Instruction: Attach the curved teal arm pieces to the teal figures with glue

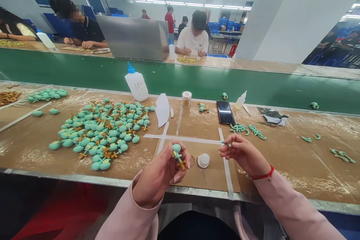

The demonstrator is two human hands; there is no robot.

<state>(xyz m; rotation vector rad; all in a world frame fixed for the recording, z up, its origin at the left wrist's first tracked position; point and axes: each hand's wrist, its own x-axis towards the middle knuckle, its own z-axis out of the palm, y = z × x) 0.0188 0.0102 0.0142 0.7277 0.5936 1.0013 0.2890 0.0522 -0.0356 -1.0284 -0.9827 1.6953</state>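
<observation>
One round-headed mint-green figurine with a mustard-brown base (176, 149) is held in the grip of a person's left hand (160, 168), above the near middle of a brown-covered table (194, 178). The right hand (244, 152), its grip pinched at the fingertips, holds one thin green piece (226, 144). One small round white container (203, 160) stands between the two hands. At left lies one heap of mint-green figurines (101, 135), too many to count; farther off, one black smartphone (225, 112) and one white plastic bottle with a blue tip (137, 86).
</observation>
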